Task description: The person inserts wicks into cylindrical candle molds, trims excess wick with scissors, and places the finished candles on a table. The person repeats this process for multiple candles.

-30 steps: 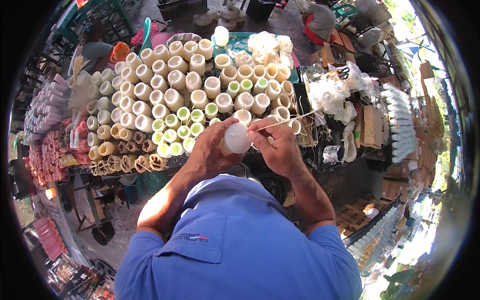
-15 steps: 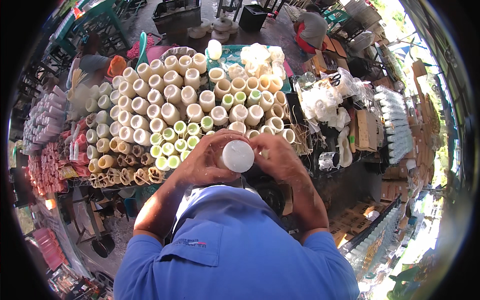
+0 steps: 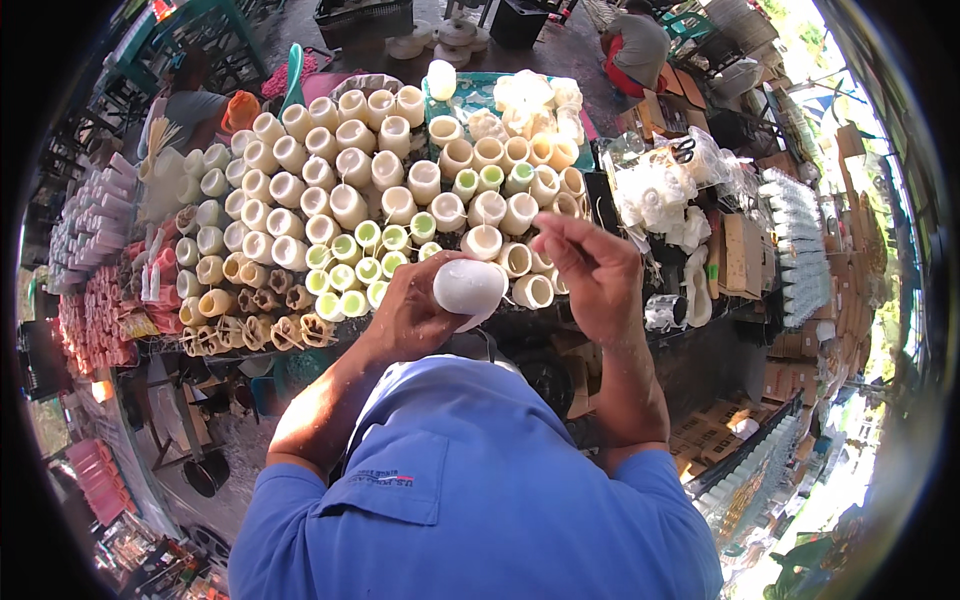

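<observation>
A smooth white candle (image 3: 468, 288), with a rounded end facing up, is gripped in my left hand (image 3: 412, 303) just in front of my chest. My right hand (image 3: 602, 272) hovers to the right of it, apart from the candle, thumb and fingers drawn together in a pinch. Whatever lies between those fingertips, if anything, is too small to make out. Beyond both hands, rows of hollow cream candles (image 3: 349, 206) stand close together on the table. Several with pale green insides, such as the green-lined candle (image 3: 352, 303), sit nearest my left hand.
Brown star-shaped candles (image 3: 257, 333) line the table's near left edge. White wax pieces (image 3: 525, 95) lie on a teal tray (image 3: 465, 88) at the back. To the right are clear plastic bags (image 3: 655, 185), scissors (image 3: 683, 150) and a cardboard box (image 3: 738, 255). A person (image 3: 637, 48) sits far back.
My right hand has left the candle and moved right and slightly up. The candle has tilted in my left hand, showing its side. My view has shifted slightly.
</observation>
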The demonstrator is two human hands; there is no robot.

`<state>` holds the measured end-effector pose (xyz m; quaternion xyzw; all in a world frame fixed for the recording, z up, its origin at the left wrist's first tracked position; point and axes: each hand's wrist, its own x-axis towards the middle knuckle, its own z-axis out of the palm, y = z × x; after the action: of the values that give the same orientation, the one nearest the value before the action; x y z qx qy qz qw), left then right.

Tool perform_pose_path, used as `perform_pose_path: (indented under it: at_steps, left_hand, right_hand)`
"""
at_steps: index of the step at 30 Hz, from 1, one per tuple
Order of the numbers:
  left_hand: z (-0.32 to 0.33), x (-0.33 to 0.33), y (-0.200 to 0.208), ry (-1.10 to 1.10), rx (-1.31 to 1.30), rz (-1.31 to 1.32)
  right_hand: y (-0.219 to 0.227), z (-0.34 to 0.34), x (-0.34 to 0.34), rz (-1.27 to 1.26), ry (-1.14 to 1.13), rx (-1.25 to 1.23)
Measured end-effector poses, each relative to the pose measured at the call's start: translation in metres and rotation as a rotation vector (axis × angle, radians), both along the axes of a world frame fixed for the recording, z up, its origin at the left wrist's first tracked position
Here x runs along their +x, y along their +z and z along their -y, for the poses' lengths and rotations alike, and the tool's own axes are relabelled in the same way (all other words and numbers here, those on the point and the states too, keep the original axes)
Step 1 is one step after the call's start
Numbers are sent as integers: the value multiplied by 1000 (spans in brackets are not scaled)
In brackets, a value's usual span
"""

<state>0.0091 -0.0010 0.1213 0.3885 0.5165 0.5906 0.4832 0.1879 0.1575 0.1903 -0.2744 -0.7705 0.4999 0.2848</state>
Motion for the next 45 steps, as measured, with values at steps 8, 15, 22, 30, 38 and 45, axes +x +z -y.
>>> perform_pose_path:
  at_steps: [8, 15, 22, 30, 38, 45]
  left_hand:
    - [3, 6, -2, 125, 76, -400]
    - [-3, 7, -5, 193, 250, -714]
    - [-3, 7, -10, 181, 219, -744]
    - [-4, 5, -7, 160, 202, -801]
    - [-6, 8, -5, 177, 202, -827]
    - [-4, 4, -1, 134, 112, -849]
  right_hand:
    - [35, 28, 12, 364, 230, 850]
    - [44, 35, 7, 454, 217, 895]
    - [34, 37, 3, 444, 195, 898]
    - [26, 36, -4, 433, 231, 928]
    - [12, 38, -10, 435, 287, 882]
    - [18, 30, -10, 325, 206, 861]
